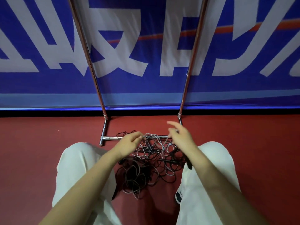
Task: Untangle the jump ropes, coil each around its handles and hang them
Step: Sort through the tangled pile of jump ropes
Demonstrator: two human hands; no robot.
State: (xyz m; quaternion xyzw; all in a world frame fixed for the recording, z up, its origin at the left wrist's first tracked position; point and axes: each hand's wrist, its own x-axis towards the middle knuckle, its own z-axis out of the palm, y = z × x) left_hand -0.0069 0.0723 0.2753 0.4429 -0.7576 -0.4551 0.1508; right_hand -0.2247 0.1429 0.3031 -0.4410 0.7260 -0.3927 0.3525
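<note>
Landmark = tangled heap of thin grey and black jump ropes (pixel 148 164) on the red floor (pixel 40 151).

Nearest: person's knees in white trousers (pixel 78 168) flank the heap L and R; heap lies between them, spilling toward the camera.

Black rope handles (pixel 168 161) lie in the heap's R part, roughly crosswise; count unclear.

L hand (pixel 129 142) at heap's far-L edge, thumb + forefinger pinching a grey strand. R hand (pixel 180 137) at heap's far-R edge, lower fingers appear to nip a grey strand, upper fingers spread loose; blurred, so the grip is a judgement. Strand between the hands runs L–R, above the heap's far side. Both hands about equally near; the mass hangs below and toward the person.

Judgement: early stage, nothing coiled or hung. Next pull likely needs hands apart along that L–R axis.

Beyond heap: chrome rack base bar (pixel 112 138) touching heap's far edge, two uprights (pixel 90 67) rising. Behind: blue banner w/ white lettering (pixel 146 86).
</note>
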